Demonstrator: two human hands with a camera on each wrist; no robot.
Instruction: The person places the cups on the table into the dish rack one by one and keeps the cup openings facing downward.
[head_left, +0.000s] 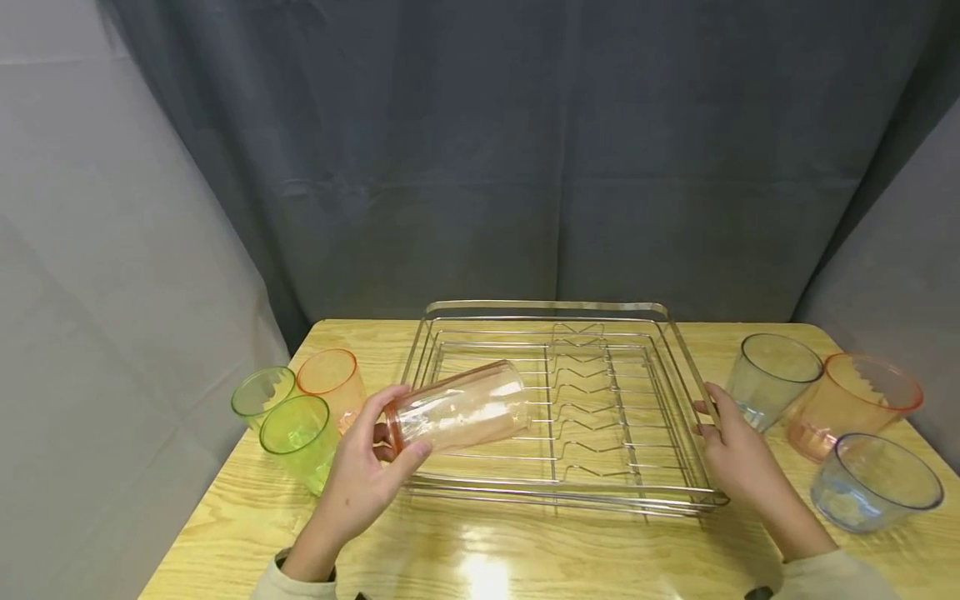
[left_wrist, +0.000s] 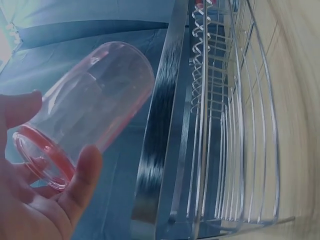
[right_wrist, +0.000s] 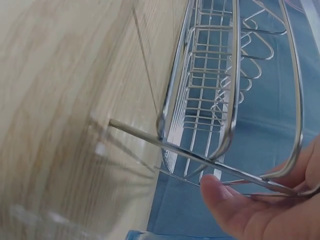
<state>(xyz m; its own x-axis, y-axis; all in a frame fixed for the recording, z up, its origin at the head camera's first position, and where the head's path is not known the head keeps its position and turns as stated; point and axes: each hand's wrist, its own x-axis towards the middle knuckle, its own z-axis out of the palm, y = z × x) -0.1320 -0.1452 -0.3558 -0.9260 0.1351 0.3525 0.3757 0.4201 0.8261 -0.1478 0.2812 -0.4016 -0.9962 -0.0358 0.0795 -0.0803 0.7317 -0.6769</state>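
My left hand (head_left: pixel 360 471) grips a clear orange tumbler (head_left: pixel 463 408) near its orange rim. Tilted on its side, the tumbler overlaps the left half of a wire dish rack (head_left: pixel 547 306) in the head view, its base pointing right. In the left wrist view the tumbler (left_wrist: pixel 102 95) looks pinkish, with thumb and fingers about its rim end and the rack's flat metal band (left_wrist: pixel 161 95) beside it. My right hand (head_left: pixel 738 450) holds the rack's right side, and the right wrist view shows its thumb (right_wrist: pixel 220 197) against the wires near a corner.
Left of the rack stand a bright green glass (head_left: pixel 307 442), a darker green glass (head_left: pixel 255 400) and an orange one (head_left: pixel 330 383). To the right are a greyish glass (head_left: pixel 772 375), a wide orange glass (head_left: pixel 813 417) and a blue glass (head_left: pixel 862 500). Dark curtains (head_left: pixel 450 167) hang behind the wooden table (head_left: pixel 247 517).
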